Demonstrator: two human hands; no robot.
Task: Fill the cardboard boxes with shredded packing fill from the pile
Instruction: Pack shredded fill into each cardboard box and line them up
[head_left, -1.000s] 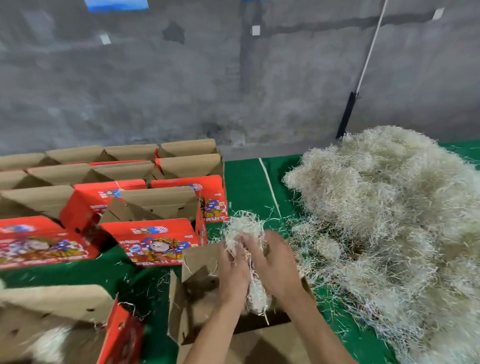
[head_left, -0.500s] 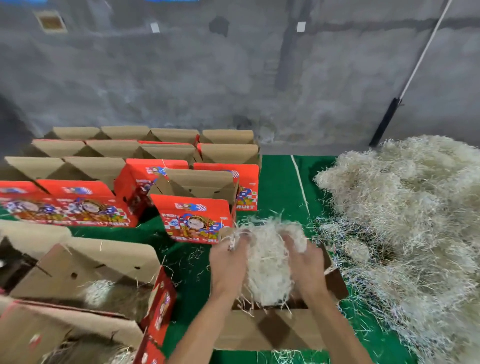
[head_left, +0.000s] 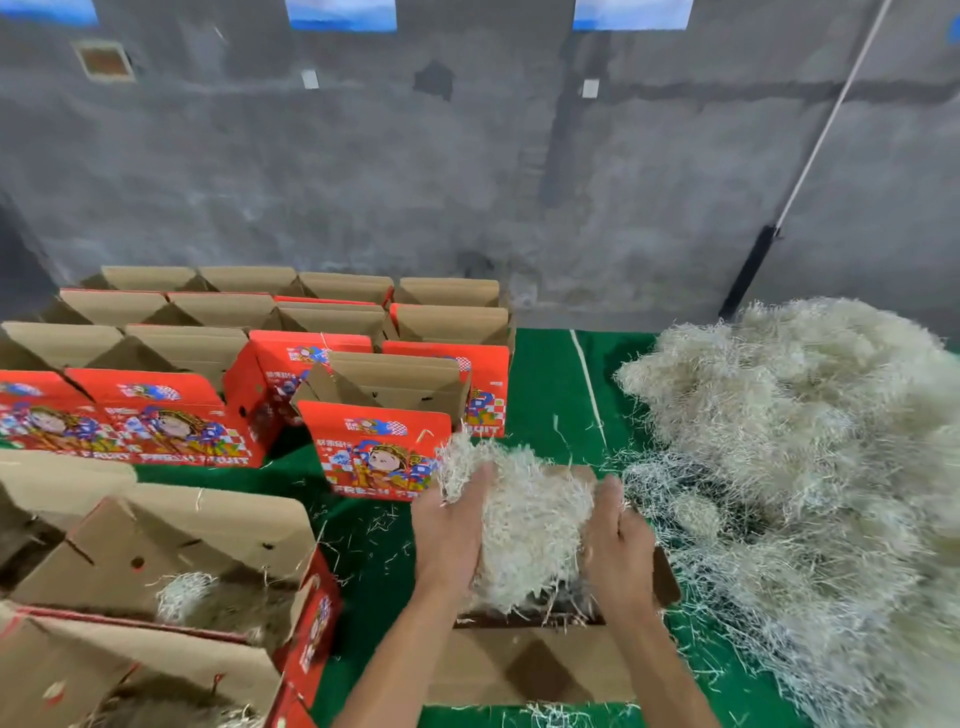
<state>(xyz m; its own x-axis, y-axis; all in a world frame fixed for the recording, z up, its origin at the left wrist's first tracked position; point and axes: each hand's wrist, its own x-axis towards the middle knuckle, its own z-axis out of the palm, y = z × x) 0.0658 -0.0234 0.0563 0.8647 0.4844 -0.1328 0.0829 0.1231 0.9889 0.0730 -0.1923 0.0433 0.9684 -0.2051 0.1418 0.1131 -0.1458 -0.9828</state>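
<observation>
My left hand (head_left: 451, 535) and my right hand (head_left: 619, 553) hold a pale clump of shredded fill (head_left: 530, 519) between them, one on each side. Their thumbs are buried in the strands. The clump hangs over an open brown cardboard box (head_left: 530, 667) right in front of me, and its lower strands reach inside. The big pile of shredded fill (head_left: 810, 441) lies on the green mat to the right, almost touching the box.
To my left, a red printed box (head_left: 171, 571) stands open with some fill inside. Several more open red boxes (head_left: 374, 436) stand in rows behind it, up to the grey wall. Loose strands lie scattered over the green mat (head_left: 550, 384).
My hands have drawn apart and the clump between them has spread much wider. It now sits lower over the box. My view has swung left, showing more boxes.
</observation>
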